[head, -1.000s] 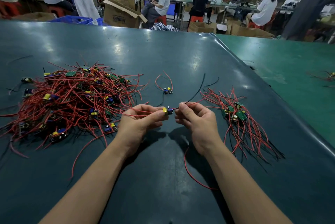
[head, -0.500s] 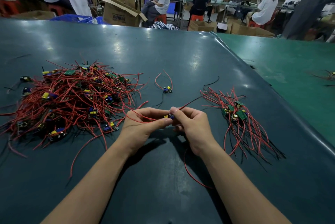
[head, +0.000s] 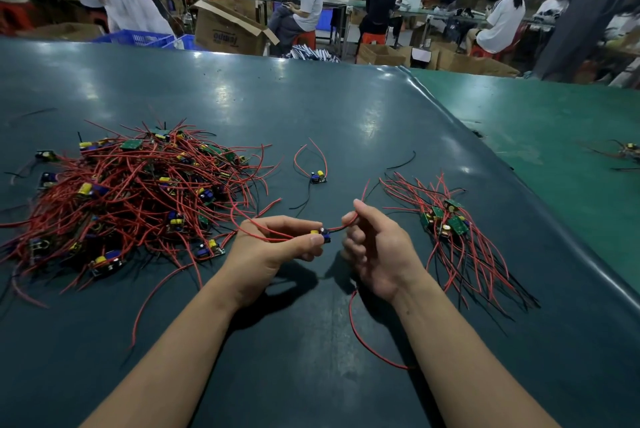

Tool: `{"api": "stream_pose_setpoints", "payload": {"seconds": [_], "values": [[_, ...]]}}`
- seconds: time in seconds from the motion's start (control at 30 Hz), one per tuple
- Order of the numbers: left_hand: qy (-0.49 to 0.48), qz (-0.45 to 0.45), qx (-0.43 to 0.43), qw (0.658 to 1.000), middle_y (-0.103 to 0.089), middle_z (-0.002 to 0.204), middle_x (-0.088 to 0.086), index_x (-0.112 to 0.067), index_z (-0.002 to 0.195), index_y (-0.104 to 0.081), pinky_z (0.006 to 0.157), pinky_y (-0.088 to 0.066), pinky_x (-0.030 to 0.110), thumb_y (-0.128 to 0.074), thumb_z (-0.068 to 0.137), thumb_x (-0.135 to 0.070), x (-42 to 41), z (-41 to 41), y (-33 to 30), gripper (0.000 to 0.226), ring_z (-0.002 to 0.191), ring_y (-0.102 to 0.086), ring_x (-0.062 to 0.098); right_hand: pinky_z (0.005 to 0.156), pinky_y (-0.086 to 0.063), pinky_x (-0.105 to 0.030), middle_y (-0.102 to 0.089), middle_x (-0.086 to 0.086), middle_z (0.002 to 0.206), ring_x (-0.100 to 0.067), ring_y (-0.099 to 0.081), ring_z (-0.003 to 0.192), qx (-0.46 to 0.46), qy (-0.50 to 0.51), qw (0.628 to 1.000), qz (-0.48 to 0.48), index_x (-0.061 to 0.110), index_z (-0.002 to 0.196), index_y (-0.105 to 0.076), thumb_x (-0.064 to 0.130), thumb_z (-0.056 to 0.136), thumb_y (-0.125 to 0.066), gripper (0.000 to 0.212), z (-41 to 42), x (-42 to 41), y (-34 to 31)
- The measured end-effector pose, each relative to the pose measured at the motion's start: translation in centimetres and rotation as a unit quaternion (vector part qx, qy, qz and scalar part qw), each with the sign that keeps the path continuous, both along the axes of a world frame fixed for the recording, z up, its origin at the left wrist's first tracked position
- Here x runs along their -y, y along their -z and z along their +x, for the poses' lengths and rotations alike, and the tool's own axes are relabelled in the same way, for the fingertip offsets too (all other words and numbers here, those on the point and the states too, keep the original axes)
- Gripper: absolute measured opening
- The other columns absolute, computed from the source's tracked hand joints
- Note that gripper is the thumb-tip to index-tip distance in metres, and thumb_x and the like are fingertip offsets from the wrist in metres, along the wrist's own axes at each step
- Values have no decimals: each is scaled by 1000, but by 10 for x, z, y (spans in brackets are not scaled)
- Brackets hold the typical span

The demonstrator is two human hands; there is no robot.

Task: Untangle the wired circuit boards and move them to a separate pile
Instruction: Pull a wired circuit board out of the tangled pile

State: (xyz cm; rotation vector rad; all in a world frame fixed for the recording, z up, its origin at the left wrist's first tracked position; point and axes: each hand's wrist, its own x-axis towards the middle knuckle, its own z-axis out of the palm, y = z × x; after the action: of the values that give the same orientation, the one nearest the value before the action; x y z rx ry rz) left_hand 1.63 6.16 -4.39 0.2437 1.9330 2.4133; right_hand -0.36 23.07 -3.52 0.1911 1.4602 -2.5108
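A big tangled heap of small circuit boards with red and black wires point(head: 135, 199) lies at the left of the dark green table point(head: 311, 109). A smaller sorted pile of boards point(head: 446, 223) lies at the right, wires fanned toward me. My left hand point(head: 273, 251) pinches one small board point(head: 320, 235) with a yellow and a blue part, just above the table between the piles. My right hand point(head: 377, 251) pinches a red wire of that board between thumb and forefinger, right of it. Another red wire loops under my right wrist.
A lone board with a red wire loop point(head: 317, 176) lies beyond my hands. A loose black wire point(head: 403, 161) lies near the sorted pile. A lighter green table point(head: 554, 129) adjoins on the right. Seated people, cardboard boxes point(head: 228, 29) and blue crates stand past the far edge.
My hands met around the board, then drew apart. My right hand has slid right along the red wire, which now curves up from its fingers instead of stretching toward the sorted pile.
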Motion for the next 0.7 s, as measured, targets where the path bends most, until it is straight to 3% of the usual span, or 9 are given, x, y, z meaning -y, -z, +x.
{"api": "stream_pose_setpoints", "payload": {"seconds": [0.07,0.13,0.23,0.33,0.47,0.6,0.7], "values": [[-17,5,2,1000,-71,68,14,-11,78,-80,61,-53,23,-82,57,-20,0,-1,1,23,60,-65,18,36,-23,-17,-45,5,52,-7,-34,39,-19,39,998,39,9,75,-67,30,97,-55,32,-2,0,1],[-27,11,6,1000,-70,67,14,-11,77,-80,61,-53,23,-81,59,-17,0,-1,1,20,60,-64,18,34,-22,-15,-47,5,54,-5,-34,39,-16,67,997,16,9,79,-67,28,97,-56,29,-5,-4,1],[-10,-8,-2,1000,-71,68,14,-11,78,-79,61,-54,22,-80,61,-15,-1,-1,1,17,59,-65,18,30,-20,-16,-40,5,47,-5,-28,31,26,37,996,-81,12,68,-61,29,97,-52,34,-5,-9,1],[-6,-22,-7,1000,-72,68,14,-11,78,-79,61,-54,21,-81,61,-16,0,-1,1,18,59,-65,17,29,-19,-16,-36,5,43,-5,-26,29,26,26,996,-76,14,59,-60,30,96,-53,41,-6,-7,1],[-23,-1,4,1000,-71,69,14,-11,80,-80,62,-53,22,-81,60,-18,3,-3,4,21,60,-65,18,32,-19,-15,-45,6,54,-3,-31,36,-18,109,992,-58,9,79,-64,29,96,-55,27,-10,-12,1],[-8,-16,-5,1000,-72,70,13,-13,83,-80,64,-54,22,-83,61,-21,3,-3,4,23,62,-66,18,28,-18,-15,-35,7,43,-4,-27,31,4,96,987,-133,13,63,-57,28,98,-51,39,-9,-17,1],[-1,-22,-7,1000,-73,70,12,-14,83,-81,63,-53,21,-83,61,-23,4,-3,4,24,61,-66,17,27,-16,-15,-30,7,40,-3,-23,28,10,91,987,-130,14,55,-54,29,99,-50,47,-10,-12,0]]}}
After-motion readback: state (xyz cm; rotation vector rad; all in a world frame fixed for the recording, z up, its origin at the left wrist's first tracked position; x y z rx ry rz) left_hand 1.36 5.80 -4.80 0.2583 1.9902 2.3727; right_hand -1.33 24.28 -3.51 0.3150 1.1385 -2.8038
